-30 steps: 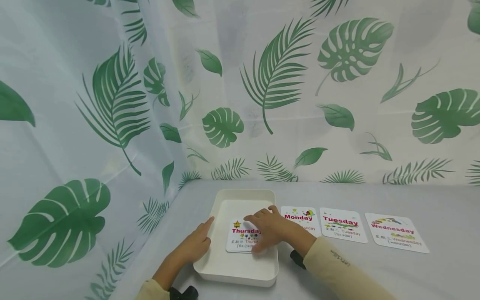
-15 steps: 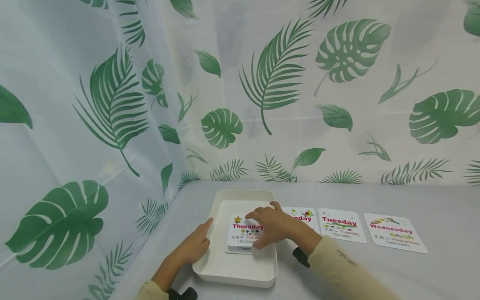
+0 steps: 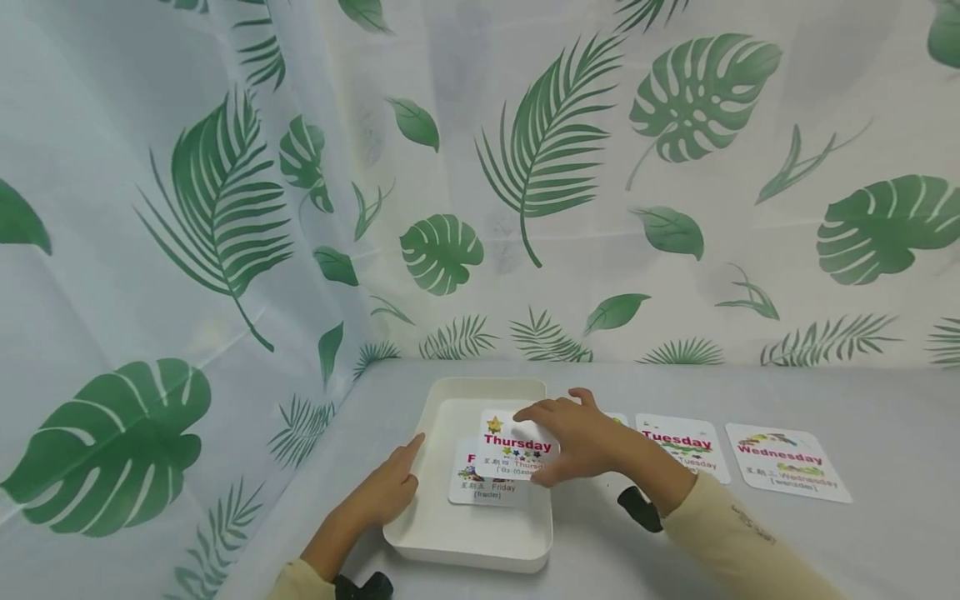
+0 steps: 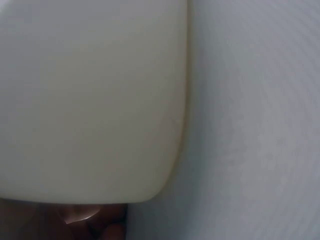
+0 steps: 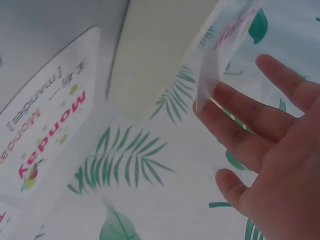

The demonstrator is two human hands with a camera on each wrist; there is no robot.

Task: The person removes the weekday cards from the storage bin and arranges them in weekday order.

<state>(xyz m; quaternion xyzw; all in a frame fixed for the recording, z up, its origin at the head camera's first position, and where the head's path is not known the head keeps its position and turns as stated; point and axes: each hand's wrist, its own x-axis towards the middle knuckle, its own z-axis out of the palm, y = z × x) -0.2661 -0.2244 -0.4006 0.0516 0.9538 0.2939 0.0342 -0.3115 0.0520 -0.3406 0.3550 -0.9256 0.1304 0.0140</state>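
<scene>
In the head view my right hand [image 3: 588, 437] holds the Thursday card [image 3: 517, 444] by its edges between thumb and finger, raised and tilted over the right side of the white tray [image 3: 468, 546]. That card [image 5: 225, 45] stands at the fingertips [image 5: 215, 97] in the right wrist view. Partly covered beneath it, the Friday card [image 3: 483, 495] lies in the tray. My left hand [image 3: 378, 496] rests at the tray's left rim, index finger straight, fingertips just over the edge. The tray wall [image 4: 95, 100] hides most of that hand in the left wrist view.
Right of the tray, a row of cards lies on the grey cloth: the Monday card [image 5: 55, 115], mostly behind my right hand in the head view, the Tuesday card [image 3: 678, 437] and the Wednesday card [image 3: 787, 462]. A leaf-patterned curtain [image 3: 570, 283] stands behind and to the left.
My right hand has lifted the Thursday card off the stack and moved it up and rightward, uncovering the Friday card below. The left hand keeps its place at the tray rim.
</scene>
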